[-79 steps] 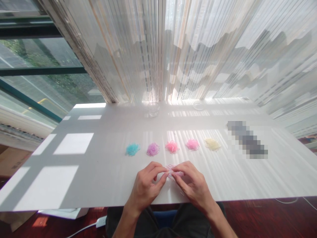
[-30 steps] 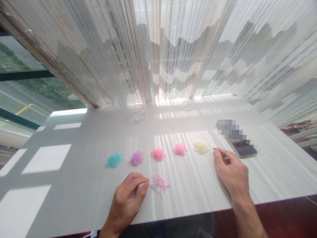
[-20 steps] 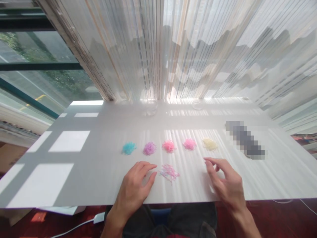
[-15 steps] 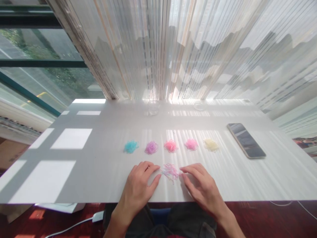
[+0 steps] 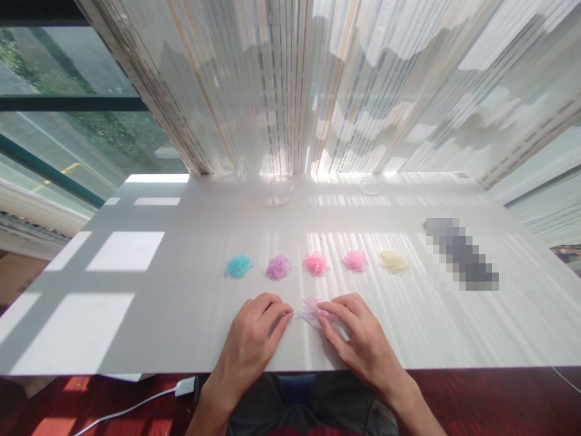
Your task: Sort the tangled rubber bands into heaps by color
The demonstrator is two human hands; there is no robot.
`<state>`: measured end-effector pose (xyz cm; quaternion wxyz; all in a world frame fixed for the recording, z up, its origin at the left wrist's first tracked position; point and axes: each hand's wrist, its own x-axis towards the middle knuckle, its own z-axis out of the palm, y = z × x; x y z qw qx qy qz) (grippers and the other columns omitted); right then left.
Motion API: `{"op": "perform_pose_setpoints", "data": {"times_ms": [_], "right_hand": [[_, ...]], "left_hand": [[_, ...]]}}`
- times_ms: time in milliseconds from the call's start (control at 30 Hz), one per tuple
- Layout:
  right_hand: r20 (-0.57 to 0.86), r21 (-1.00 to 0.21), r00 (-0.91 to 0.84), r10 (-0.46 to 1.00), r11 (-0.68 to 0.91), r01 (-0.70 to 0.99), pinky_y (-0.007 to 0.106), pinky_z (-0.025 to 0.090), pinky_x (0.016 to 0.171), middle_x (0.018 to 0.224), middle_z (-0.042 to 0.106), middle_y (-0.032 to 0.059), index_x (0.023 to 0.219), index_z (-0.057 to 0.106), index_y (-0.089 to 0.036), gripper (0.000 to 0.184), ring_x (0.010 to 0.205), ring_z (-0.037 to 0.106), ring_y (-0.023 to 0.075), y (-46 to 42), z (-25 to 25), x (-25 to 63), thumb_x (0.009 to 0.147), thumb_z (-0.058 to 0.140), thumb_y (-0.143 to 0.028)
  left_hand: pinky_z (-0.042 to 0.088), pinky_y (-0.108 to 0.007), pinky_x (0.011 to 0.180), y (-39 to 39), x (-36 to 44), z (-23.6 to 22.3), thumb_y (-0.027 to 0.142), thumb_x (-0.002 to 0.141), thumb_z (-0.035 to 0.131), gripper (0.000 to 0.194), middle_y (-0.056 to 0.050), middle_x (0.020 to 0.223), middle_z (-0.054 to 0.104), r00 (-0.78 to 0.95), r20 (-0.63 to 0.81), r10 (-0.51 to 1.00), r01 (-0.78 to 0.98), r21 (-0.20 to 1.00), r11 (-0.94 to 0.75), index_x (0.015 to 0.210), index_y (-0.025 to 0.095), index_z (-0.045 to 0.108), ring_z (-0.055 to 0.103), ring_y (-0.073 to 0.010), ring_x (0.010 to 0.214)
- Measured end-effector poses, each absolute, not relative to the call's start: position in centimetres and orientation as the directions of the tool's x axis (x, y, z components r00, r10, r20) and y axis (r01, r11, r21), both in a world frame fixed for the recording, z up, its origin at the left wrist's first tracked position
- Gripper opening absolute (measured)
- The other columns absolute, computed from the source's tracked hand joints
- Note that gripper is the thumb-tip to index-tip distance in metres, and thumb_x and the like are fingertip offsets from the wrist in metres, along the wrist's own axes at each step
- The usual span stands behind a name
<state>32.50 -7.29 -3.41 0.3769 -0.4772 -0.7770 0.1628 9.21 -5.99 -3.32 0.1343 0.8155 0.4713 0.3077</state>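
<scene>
A loose mixed pile of thin rubber bands (image 5: 309,307), pink, lilac and pale blue, lies near the table's front. At its left edge my left hand (image 5: 255,330) pinches thumb and forefinger together, with a thin pale strand of the pile reaching the fingertips. My right hand (image 5: 358,333) covers the pile's right side, its thumb and forefinger a little apart and touching the bands. Behind the hands runs a row of single-colour piles: a turquoise pile (image 5: 238,266), a purple pile (image 5: 278,267), a coral pile (image 5: 315,264), a pink pile (image 5: 355,261) and a yellow pile (image 5: 394,261).
A phone (image 5: 460,251), blurred by pixelation, lies on the white table (image 5: 181,327) at the right. Toward the back stand a clear round container (image 5: 282,191) and a clear shallow lid or dish (image 5: 370,186). A striped sheer curtain (image 5: 281,91) hangs behind the table.
My left thumb and forefinger have closed together at the pile's edge. My right hand has moved left, over the pile. The view has shifted slightly.
</scene>
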Motion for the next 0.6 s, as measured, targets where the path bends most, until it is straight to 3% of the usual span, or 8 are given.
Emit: {"op": "perform_pose_setpoints", "data": {"times_ms": [267, 467, 600], "right_hand": [[0.452, -0.668, -0.292, 0.843, 0.537, 0.516, 0.035, 0.062, 0.076, 0.098, 0.072, 0.0071, 0.124, 0.066, -0.022, 0.026, 0.089, 0.068, 0.0206, -7.0, -2.3, 31.7, 0.099, 0.065, -0.019], [0.471, -0.692, -0.267, 0.841, 0.540, 0.479, 0.031, 0.059, 0.070, 0.088, 0.073, 0.0035, 0.106, 0.070, -0.024, 0.014, 0.079, 0.068, 0.0182, -6.9, -1.9, 31.5, 0.100, 0.062, -0.015], [0.458, -0.713, -0.246, 0.854, 0.518, 0.473, 0.029, 0.058, 0.069, 0.086, 0.072, 0.0027, 0.104, 0.071, -0.023, 0.012, 0.078, 0.067, 0.0168, -7.2, -1.9, 31.9, 0.099, 0.063, -0.014]], "left_hand": [[0.056, -0.028, 0.078, -6.3, 9.4, -1.9, 0.015, 0.102, 0.060, 0.009, -0.004, 0.098, 0.074, 0.353, 0.444, 0.824, 0.590, 0.578, -0.564, 0.106, 0.020, 0.066, 0.070, -0.0159, 0.085], [0.058, -0.027, 0.078, -6.5, 10.3, -1.9, 0.013, 0.100, 0.063, 0.012, -0.005, 0.096, 0.077, 0.369, 0.490, 0.789, 0.518, 0.597, -0.613, 0.108, 0.020, 0.067, 0.072, -0.0160, 0.086], [0.058, -0.024, 0.072, -6.7, 11.0, -2.2, 0.018, 0.099, 0.066, 0.011, -0.003, 0.095, 0.076, 0.324, 0.450, 0.832, 0.484, 0.677, -0.555, 0.110, 0.021, 0.067, 0.068, -0.0121, 0.072]]}}
